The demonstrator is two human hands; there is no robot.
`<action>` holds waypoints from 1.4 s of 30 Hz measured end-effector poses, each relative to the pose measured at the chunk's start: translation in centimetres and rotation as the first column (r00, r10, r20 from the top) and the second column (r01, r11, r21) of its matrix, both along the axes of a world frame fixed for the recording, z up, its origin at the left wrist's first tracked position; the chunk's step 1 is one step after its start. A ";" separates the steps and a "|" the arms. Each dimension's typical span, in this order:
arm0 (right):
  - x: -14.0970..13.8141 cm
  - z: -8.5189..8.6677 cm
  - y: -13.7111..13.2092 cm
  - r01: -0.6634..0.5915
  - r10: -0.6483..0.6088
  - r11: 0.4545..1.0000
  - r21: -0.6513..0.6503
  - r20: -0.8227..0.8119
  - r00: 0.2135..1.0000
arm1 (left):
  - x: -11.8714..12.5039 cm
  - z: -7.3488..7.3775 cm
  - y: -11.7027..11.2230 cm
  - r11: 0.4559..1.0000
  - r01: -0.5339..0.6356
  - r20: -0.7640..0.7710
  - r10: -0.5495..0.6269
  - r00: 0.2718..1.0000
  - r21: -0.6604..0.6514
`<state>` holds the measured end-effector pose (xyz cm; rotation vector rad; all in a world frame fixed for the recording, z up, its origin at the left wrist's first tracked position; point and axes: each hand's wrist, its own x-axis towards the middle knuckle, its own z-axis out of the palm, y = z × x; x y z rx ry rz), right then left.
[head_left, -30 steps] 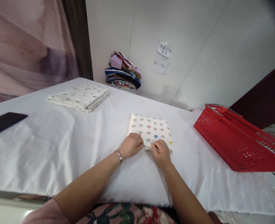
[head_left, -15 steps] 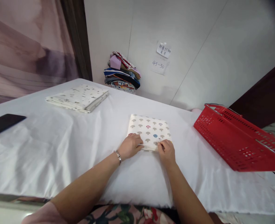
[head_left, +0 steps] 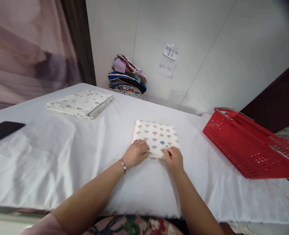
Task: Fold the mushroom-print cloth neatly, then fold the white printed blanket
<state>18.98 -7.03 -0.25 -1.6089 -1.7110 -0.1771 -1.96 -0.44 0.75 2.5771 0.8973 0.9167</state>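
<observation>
A cream cloth (head_left: 156, 135) printed with mushrooms, mostly grey with a few red and blue, lies folded into a neat rectangle in front of me. My left hand (head_left: 136, 152) grips its near left corner, fingers on top and thumb at the layered edge. At the near right corner, my right hand (head_left: 174, 158) pinches the same edge between thumb and curled fingers. The stacked layers show between the two hands. A bracelet (head_left: 123, 165) circles my left wrist.
Another folded white cloth (head_left: 83, 101) with a small dark print lies back left on the white-covered table (head_left: 85, 140). A black flat object (head_left: 3, 130) rests at the left edge. A red basket (head_left: 249, 147) stands at right. Folded fabrics (head_left: 128, 78) are piled behind the table.
Both hands keep their places at the near corners of the mushroom cloth. The near edge looks slightly flatter now; the view has shifted a little.
</observation>
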 end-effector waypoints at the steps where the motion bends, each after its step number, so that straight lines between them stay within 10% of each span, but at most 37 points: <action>1: 0.0 0.0 0.0 -0.001 0.001 1.000 -0.003 0.001 1.000 | 0.0 -0.1 0.0 1.000 0.003 -0.006 -0.003 1.000 0.005; 42: 0.1 -0.2 0.1 -0.009 0.009 0.999 -0.040 -0.011 1.000 | 0.2 0.1 -0.1 0.998 0.007 -0.030 -0.009 1.000 -0.055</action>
